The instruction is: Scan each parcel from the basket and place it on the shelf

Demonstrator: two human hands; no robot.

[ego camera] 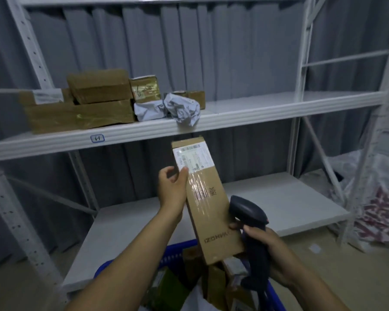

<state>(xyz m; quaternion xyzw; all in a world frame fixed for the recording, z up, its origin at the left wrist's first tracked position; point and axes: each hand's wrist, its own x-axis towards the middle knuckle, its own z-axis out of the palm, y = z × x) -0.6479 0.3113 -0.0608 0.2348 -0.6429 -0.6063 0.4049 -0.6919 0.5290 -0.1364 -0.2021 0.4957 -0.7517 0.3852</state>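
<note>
A long brown cardboard parcel [206,198] with a white label near its top stands almost upright above the blue basket [173,252]. My left hand [173,187] grips its left edge, the thumb on the label. My right hand [261,245] holds a black barcode scanner [249,212] by its handle, and its fingertips touch the parcel's lower right edge. The scanner's head sits close beside the parcel. Several more parcels [216,286] lie in the basket below. The white shelf [256,108] runs across at chest height.
Several brown boxes [81,104] and crumpled grey mailers [182,110] fill the left half of that shelf; its right half is bare. A lower shelf board [285,198] lies behind the parcel. White uprights [301,63] frame the rack. Bags lie on the floor at right.
</note>
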